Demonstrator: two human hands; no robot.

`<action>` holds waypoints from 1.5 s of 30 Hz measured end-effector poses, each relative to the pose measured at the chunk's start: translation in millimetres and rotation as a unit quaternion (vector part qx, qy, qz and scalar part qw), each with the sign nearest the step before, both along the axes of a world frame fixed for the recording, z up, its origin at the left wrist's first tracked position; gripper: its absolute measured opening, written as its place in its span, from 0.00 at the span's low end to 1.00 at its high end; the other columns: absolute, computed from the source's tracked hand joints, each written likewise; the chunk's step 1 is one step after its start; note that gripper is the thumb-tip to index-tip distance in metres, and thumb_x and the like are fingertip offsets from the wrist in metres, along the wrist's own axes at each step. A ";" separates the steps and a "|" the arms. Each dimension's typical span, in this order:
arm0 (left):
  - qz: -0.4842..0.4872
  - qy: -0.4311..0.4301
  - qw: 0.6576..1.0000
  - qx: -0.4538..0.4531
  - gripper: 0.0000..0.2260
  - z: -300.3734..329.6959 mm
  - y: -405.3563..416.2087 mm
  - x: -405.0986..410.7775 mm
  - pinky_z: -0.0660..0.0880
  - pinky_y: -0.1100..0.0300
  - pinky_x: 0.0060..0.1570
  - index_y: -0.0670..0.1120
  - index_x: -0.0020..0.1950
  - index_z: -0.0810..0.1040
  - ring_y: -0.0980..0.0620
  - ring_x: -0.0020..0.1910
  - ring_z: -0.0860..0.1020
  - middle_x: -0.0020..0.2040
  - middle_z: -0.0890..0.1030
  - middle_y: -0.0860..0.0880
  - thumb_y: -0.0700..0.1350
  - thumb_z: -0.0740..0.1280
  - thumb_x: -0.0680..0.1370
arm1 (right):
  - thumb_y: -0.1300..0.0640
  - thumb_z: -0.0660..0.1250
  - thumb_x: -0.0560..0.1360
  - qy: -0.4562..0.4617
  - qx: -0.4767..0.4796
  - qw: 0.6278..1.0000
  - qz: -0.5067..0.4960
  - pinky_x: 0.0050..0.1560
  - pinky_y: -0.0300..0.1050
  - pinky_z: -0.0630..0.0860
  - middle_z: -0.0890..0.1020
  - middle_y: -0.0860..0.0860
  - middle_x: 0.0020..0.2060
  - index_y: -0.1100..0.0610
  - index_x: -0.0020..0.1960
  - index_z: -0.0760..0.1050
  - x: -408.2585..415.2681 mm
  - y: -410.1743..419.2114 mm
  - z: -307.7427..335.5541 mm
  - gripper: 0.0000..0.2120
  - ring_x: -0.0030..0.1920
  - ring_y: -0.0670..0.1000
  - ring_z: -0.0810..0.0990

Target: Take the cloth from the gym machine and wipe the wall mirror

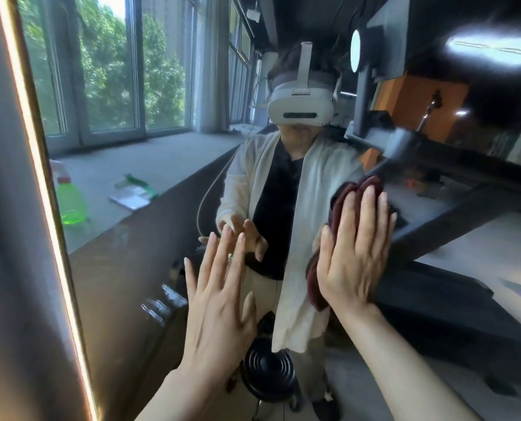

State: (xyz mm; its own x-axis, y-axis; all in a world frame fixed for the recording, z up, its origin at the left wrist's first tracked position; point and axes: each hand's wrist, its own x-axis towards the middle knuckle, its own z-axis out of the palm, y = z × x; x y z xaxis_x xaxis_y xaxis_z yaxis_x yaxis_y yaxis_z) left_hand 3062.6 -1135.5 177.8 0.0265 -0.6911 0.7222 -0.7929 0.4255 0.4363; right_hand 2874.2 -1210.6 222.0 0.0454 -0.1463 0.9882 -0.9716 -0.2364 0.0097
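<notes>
On the wall mirror, head view: I see the right hand pressing the dark red cloth flat to the glass, fingers straight and together; left hand beside it, fingers spread, holding nothing; gold frame at left.

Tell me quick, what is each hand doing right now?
Left hand: open, fingers straight, holding nothing.
Right hand: open, flat, pressing the dark red cloth against the mirror.

No text, label, brand or number can be read anywhere in the head view.
</notes>
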 end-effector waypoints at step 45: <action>-0.058 -0.060 0.994 -0.075 0.35 -4.8 -18.7 -88.8 0.45 0.34 0.76 0.40 0.79 0.61 0.46 0.81 0.52 0.81 0.56 0.43 0.39 0.62 0.71 | 0.52 0.57 0.85 0.120 0.011 0.992 -0.023 0.79 0.56 0.54 0.59 0.54 0.79 0.55 0.80 0.57 -39.7 6.6 -31.1 0.26 0.80 0.56 0.55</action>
State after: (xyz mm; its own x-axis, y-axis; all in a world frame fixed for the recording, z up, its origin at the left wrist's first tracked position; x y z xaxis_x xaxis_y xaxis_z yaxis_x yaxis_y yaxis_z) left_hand 2973.7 -1154.3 173.1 -0.1393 -0.5695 0.8101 -0.7771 0.5699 0.2670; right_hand 2834.5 -1204.0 190.9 0.2709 -0.1757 0.9464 -0.9521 -0.1938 0.2366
